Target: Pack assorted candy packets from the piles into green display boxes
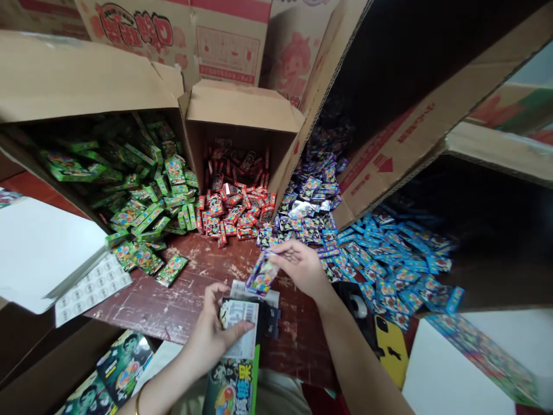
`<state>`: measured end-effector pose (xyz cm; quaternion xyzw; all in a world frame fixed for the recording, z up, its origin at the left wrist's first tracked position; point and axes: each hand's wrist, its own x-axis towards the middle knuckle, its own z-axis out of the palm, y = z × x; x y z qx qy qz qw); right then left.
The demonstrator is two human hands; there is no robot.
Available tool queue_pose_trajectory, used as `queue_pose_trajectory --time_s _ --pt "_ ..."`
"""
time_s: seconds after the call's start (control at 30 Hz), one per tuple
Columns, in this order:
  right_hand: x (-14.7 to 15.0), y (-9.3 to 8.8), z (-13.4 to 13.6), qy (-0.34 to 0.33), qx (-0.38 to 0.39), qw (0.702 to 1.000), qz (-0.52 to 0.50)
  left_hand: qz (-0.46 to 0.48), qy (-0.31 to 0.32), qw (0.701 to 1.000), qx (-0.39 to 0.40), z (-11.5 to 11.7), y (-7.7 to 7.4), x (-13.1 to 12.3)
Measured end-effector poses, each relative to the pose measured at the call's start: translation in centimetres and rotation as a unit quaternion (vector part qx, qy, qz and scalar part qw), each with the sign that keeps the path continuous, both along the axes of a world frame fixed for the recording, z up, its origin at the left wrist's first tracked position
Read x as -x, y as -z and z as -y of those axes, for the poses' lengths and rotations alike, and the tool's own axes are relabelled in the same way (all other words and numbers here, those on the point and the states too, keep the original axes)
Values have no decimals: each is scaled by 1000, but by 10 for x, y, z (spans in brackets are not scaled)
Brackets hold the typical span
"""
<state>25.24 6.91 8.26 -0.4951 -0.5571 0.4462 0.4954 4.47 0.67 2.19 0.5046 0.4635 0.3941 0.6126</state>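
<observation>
My left hand (216,331) grips the top of an upright black and green display box (237,357) at the near table edge, thumb across its white barcode label. My right hand (300,266) pinches a small purple candy packet (261,275) just above the box's open top. Four tipped cardboard cartons spill small packets onto the worn red table (173,305): green packets (147,199) at left, red packets (231,210) in the middle, purple packets (309,204) right of them, blue packets (389,256) at far right.
A sheet of round stickers (93,288) and white card (38,248) lie at left. A tape dispenser (358,308) and a yellow phone (391,349) sit by my right forearm. Printed flat boxes (116,369) lie at lower left, a white box (466,363) at lower right.
</observation>
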Motion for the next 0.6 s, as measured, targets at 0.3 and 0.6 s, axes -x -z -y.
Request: queue_pose_trajectory --time_s 0.3,0.6 --pt "32 -37 -25 -370 -64 906 194 30 31 999 -6 12 -3 -10" --pt "35 -5 0 -246 -24 961 121 39 -42 998 0 5 -10 1"
